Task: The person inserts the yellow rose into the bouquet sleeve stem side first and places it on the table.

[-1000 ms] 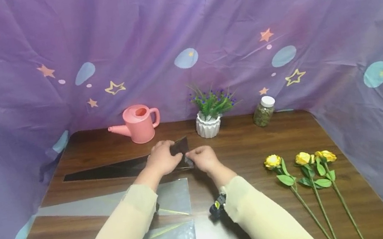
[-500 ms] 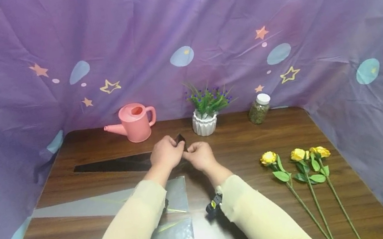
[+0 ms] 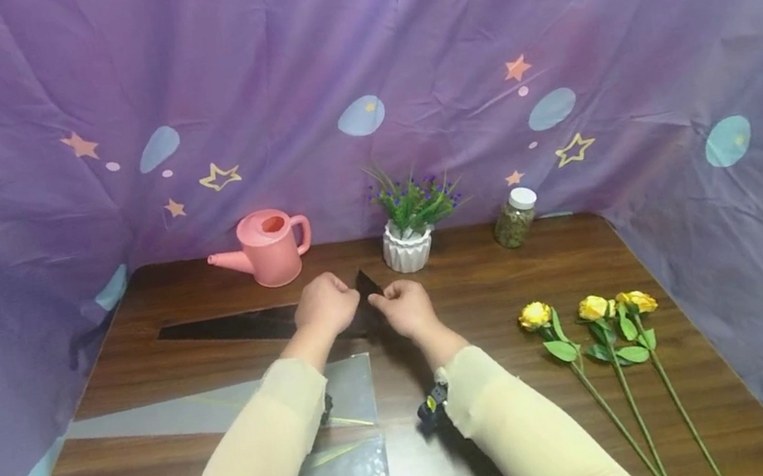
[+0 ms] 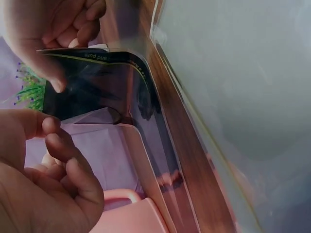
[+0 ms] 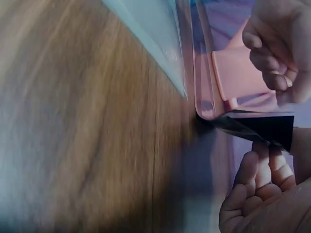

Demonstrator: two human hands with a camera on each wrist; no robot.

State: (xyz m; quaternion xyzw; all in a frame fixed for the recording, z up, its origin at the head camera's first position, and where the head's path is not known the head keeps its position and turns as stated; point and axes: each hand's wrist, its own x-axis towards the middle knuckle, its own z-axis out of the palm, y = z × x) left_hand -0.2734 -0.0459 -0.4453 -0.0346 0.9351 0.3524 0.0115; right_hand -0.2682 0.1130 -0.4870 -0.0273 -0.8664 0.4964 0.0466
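Note:
A black, see-through flower sleeve (image 3: 233,328), long and tapered, lies near the back of the table with its narrow end to the left. Its wide end (image 4: 82,87) is raised between my two hands, and its layers stand apart there. My left hand (image 3: 323,307) pinches an edge of that end between thumb and fingertips. Opposite, my right hand (image 3: 407,308) grips the other side, the thumb lying on the black film in the left wrist view. Small print shows along the film's border. In the right wrist view, my right hand (image 5: 262,189) is below the film.
Two clear tapered sleeves (image 3: 346,387) lie nearer me on the left. Three yellow roses (image 3: 596,309) lie on the right. Along the back stand a pink watering can (image 3: 273,248), a white flowerpot (image 3: 408,249) and a lidded jar (image 3: 515,222). A purple curtain (image 3: 430,28) hangs behind.
The black sleeve has shifted to the right and its wide end has risen off the table. My left hand has gone from resting across the film to pinching its edge.

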